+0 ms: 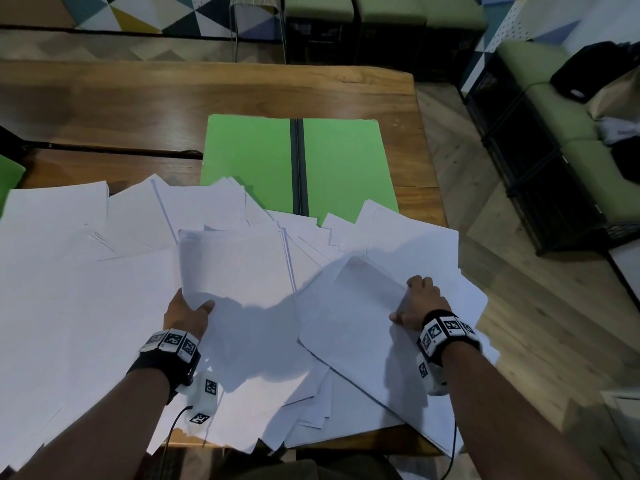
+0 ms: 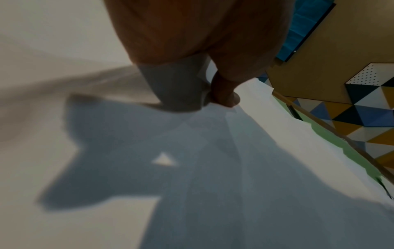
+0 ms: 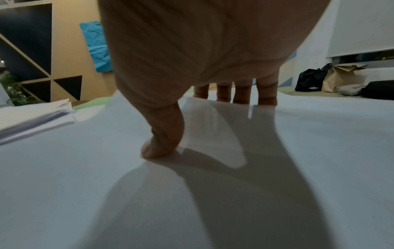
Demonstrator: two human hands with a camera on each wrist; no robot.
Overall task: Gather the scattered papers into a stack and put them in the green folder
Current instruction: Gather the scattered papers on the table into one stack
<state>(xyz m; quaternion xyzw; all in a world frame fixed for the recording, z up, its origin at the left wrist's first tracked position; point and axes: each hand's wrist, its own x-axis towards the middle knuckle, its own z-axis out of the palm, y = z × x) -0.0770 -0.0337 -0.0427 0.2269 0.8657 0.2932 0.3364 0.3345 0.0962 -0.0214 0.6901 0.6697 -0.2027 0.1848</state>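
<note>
Wooden table (image 1: 104, 98), patterned wall and green benches behind it. Papers (image 1: 69, 289) cover the whole near half, some hanging over my edge. The green folder (image 1: 249, 150) lies open and flat at the far middle, spine running straight away from me, both leaves bare except the near edge, which the papers overlap.

My left hand (image 1: 187, 315) holds a small stack (image 1: 235, 265) by its near left corner — thumb on top, fingers under it, out of sight. The stack is lifted a bit off the pile, long axis pointing away from me, roughly in line with the folder's left leaf.

My right hand (image 1: 420, 303) pinches the right edge of a loose sheet (image 1: 353, 306) — thumb pressed on top, four fingers (image 3: 266, 94) curled behind the raised edge, plain in the right wrist view. This sheet lies skewed, long axis turned clockwise against the stack, and sits just right of it.

Key relation: the sheet has to travel left and rotate to match the stack's axis before it goes on top. Right hand is the one on it; left hand only has to hold the stack steady as the target.

Folder is dead ahead of the stack, so the left hand is nearer the eventual drop. My read — still early, most papers ungathered, far-left ones well away from either hand.
</note>
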